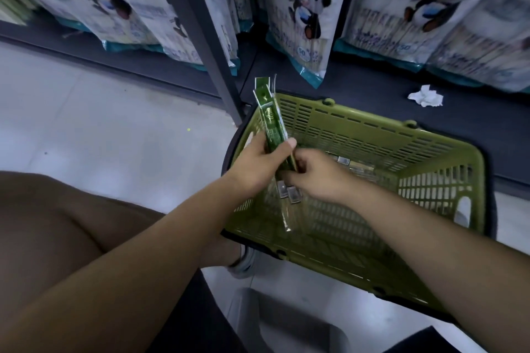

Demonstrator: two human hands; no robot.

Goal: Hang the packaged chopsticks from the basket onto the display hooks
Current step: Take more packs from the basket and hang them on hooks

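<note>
A green plastic basket (372, 135) stands on the floor before dark shelving. My left hand (262, 163) grips a bundle of green packaged chopsticks (271, 120) over the basket's left corner, their hanging tabs pointing up. My right hand (318, 178) is just right of it, fingers curled round the lower part of the same bundle. The clear lower ends of the packs (288, 209) stick out below both hands. More packs (355, 166) lie on the basket floor behind my right hand. No display hooks show in this view.
Large white panda-print bags (307, 17) hang or stand along the shelving, with a dark upright post (200, 26) between them. A crumpled white tissue (426, 96) lies on the dark base shelf. My knee (57, 232) fills the lower left; a grey shoe (243, 264) is beside the basket.
</note>
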